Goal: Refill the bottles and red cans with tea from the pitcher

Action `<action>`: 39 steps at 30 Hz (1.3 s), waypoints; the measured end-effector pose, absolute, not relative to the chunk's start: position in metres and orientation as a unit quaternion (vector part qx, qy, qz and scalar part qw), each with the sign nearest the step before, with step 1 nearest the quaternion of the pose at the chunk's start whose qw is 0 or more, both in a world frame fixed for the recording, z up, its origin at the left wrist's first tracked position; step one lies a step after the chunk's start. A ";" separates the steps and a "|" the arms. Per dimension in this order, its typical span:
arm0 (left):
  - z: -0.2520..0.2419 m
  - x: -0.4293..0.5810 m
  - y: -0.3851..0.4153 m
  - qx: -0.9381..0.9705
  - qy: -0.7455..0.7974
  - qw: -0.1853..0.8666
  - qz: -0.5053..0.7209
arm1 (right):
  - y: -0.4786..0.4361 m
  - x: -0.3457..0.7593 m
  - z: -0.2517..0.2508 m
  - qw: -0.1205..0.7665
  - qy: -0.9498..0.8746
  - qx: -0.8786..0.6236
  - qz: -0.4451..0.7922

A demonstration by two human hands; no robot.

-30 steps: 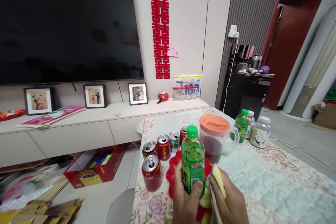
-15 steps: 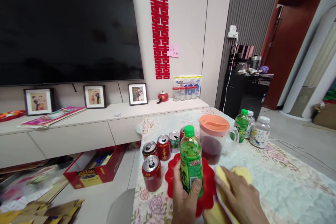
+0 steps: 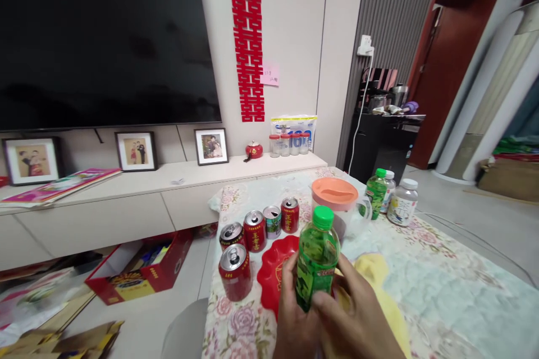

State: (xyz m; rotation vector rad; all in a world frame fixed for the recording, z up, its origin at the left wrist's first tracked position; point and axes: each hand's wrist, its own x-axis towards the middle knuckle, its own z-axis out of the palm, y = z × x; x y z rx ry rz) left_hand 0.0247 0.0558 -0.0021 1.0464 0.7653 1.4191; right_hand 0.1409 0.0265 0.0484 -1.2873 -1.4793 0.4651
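My left hand (image 3: 289,303) is wrapped round the lower part of a green drink bottle (image 3: 319,249) with a green cap, held nearly upright. On the bottle's right side, my right hand (image 3: 357,305) grips a yellow cloth (image 3: 389,303), part of it pressed to the bottle and part hanging beyond the hand. The thumb of my right hand touches the bottle's front. Behind and below the hands lies a red scalloped plate (image 3: 273,269), partly covered by them. Left of the plate stands a red drink can (image 3: 234,275).
More cans (image 3: 255,230) stand in a row behind the plate. An orange-lidded pitcher (image 3: 334,193) stands just behind the bottle. Another green bottle (image 3: 376,193) and white-capped jars (image 3: 403,202) are at the right. A flowered cloth (image 3: 463,291) covers the table.
My right hand has moved left with the yellow cloth, from beside the plate onto the bottle. The bottle has shifted slightly right, still in my left hand. The view has turned a little right.
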 end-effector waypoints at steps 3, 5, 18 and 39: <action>-0.003 0.031 0.051 0.432 0.325 0.571 0.618 | 0.029 0.131 0.055 0.531 -0.603 -0.555 0.213; -0.003 0.033 0.049 0.449 0.321 0.567 0.612 | 0.028 0.132 0.059 0.536 -0.602 -0.555 0.205; -0.027 0.005 0.069 0.632 0.399 0.398 0.532 | 0.043 0.268 0.074 0.550 -0.419 -0.722 0.023; -0.035 -0.002 0.077 0.691 0.361 0.313 0.542 | 0.152 0.383 -0.025 0.430 -0.344 -0.830 -0.088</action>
